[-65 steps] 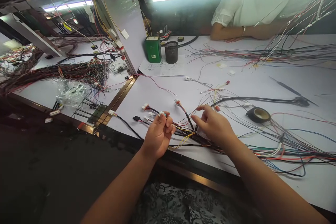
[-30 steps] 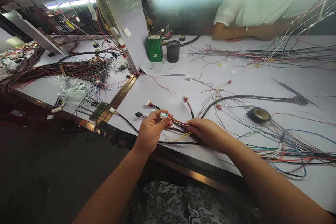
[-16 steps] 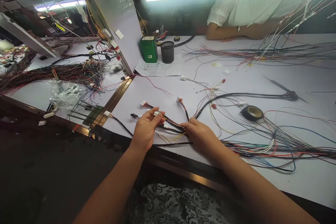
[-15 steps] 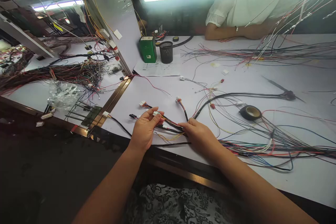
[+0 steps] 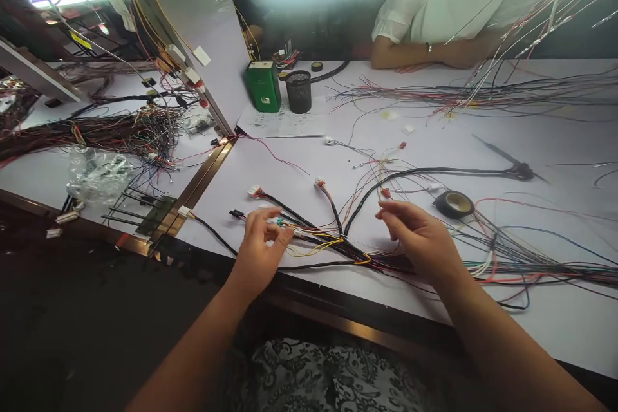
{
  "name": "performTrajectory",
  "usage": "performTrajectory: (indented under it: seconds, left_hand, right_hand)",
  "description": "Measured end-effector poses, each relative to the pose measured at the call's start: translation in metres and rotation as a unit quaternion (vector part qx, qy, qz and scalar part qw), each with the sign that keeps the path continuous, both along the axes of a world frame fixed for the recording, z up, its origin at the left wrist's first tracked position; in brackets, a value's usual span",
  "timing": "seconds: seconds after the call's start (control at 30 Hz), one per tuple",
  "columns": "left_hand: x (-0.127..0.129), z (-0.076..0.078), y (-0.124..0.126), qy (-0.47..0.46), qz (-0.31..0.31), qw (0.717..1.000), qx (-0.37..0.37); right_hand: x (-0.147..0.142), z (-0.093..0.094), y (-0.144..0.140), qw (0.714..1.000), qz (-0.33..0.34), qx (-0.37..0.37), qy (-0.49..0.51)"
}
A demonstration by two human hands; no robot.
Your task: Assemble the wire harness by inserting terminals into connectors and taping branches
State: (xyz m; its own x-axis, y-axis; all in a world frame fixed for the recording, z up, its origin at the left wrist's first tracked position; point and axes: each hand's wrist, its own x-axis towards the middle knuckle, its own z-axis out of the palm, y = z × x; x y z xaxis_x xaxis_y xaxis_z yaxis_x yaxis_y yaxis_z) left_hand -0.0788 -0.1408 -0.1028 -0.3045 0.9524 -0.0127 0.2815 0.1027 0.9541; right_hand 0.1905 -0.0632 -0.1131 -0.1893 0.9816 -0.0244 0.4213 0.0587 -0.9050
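Wire harness (image 5: pixel 333 246) beside table's near edge (image 5: pixel 338 293)

A co-worker (image 5: pixel 454 13) across the worktop (image 5: pixel 483 141) is cut off at the top edge. The wires (image 5: pixel 555 270) run off right. What the left hand (image 5: pixel 258 251) pinches is too small to tell.

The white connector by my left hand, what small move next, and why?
Probably close the left hand on the small white connector: its fingers are spread just at it, while the right hand hovers open above the multicoloured wire bundle.
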Motion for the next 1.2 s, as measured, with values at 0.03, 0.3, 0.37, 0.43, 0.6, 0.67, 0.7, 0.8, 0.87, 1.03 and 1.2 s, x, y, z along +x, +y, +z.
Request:
performTrajectory:
  seconds: [0.03, 0.3, 0.37, 0.43, 0.6, 0.67, 0.7, 0.8, 0.87, 1.03, 1.2]
  left_hand:
    - [0.002, 0.0, -0.005, 0.069, -0.047, 0.996, 0.016]
    - [0.027, 0.002, -0.008, 0.311, -0.23, 0.921, 0.05]
    - [0.033, 0.009, -0.008, 0.351, -0.275, 0.894, 0.046]
    - [0.035, 0.015, -0.009, 0.382, -0.314, 0.868, 0.047]
    - [0.021, 0.018, -0.018, 0.484, -0.281, 0.829, -0.004]
    - [0.012, 0.016, -0.021, 0.505, -0.249, 0.825, -0.049]
    - [0.009, 0.015, -0.023, 0.501, -0.245, 0.827, -0.069]
    - [0.007, 0.016, -0.03, 0.442, -0.289, 0.843, -0.103]
    - [0.008, 0.02, -0.035, 0.394, -0.344, 0.846, -0.107]
    - [0.008, 0.033, -0.031, 0.399, -0.34, 0.849, -0.064]
    - [0.015, 0.048, 0.011, 0.343, -0.26, 0.902, -0.021]
  right_hand:
    - [0.005, 0.001, -0.002, 1.0, 0.004, -0.001, -0.012]
    - [-0.018, -0.004, -0.03, 0.972, 0.163, 0.141, -0.097]
    - [-0.03, -0.01, -0.034, 0.95, 0.193, 0.19, -0.153]
    - [-0.041, -0.018, -0.034, 0.93, 0.198, 0.216, -0.22]
    - [-0.049, -0.03, -0.032, 0.925, 0.189, 0.213, -0.252]
    - [-0.046, -0.026, -0.03, 0.936, 0.201, 0.195, -0.216]
    - [-0.043, -0.023, -0.028, 0.941, 0.217, 0.181, -0.189]
    - [-0.025, -0.01, -0.009, 0.954, 0.233, 0.139, -0.125]
    - [-0.006, -0.004, 0.014, 0.965, 0.167, 0.145, -0.14]
    - [0.04, -0.003, 0.09, 0.908, 0.0, 0.21, -0.362]
    - [0.055, -0.007, 0.138, 0.829, 0.073, 0.153, -0.534]
